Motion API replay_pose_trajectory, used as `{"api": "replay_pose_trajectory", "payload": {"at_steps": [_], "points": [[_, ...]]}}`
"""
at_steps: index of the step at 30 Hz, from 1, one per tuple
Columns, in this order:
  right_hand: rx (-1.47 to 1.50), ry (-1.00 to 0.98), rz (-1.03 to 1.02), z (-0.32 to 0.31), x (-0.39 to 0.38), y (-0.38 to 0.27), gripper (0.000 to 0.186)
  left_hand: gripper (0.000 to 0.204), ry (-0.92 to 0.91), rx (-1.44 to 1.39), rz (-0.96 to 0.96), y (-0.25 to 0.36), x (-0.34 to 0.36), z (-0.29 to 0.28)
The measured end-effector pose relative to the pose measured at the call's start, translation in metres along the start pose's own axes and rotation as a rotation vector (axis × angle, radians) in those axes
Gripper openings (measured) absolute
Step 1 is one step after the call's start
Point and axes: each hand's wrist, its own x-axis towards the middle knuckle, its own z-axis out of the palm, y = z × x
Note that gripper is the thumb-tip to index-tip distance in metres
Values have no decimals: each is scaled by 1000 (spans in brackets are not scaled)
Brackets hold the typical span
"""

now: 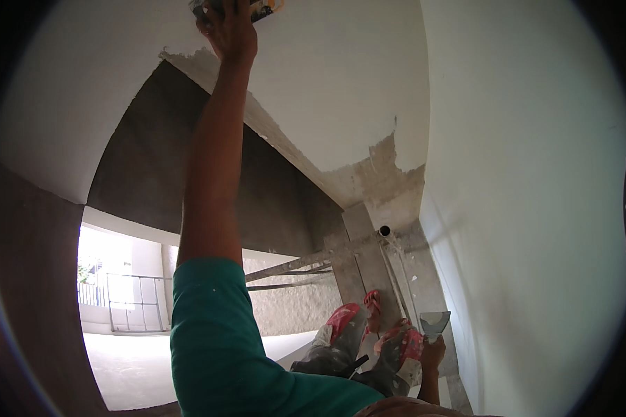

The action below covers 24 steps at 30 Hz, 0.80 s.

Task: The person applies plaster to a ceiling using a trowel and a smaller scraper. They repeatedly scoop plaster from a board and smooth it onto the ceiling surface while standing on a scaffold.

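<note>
nearest the lens is a green sleeve (222, 340) covering the upper part of the left arm, which stretches straight up to the top edge of the view. up there the left hand (231, 31) has its fingers curled shut around a tool (264, 8) pressed against the white ceiling (327, 83); only a bit of its orange and dark grip shows, and the rest is cut off by the frame, so its kind is hard to make out. just beside the hand the white coat ends in a ragged edge against a bare grey surface (153, 153). far below, the right hand (432, 351) hangs low with fingers closed on the handle of a putty knife (435, 324), its wide pale blade pointing upward. near it are feet in red sandals (348, 316) standing on a plank (368, 257), partly hidden by grey trousers (341, 354). a white wall (535, 208) fills the right side, and a bright opening with a railing (129, 299) shows at lower left.
</note>
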Motion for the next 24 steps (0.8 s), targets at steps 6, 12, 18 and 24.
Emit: {"api": "replay_pose_trajectory", "payload": {"at_steps": [6, 12, 18, 24], "points": [[-43, -32, 47, -12, 3, 12, 29, 58, -248, -82, -15, 30, -128, 26], [-76, -8, 54, -31, -4, -11, 31, 70, -306, -150, -45, 40, -105, -33], [0, -13, -37, -30, -2, -12, 31, 71, -25, -49, -68, 5, 36, -50], [-29, -1, -63, -31, -2, -29, 29, 73, -129, -56, -75, 24, 9, -8]]}}
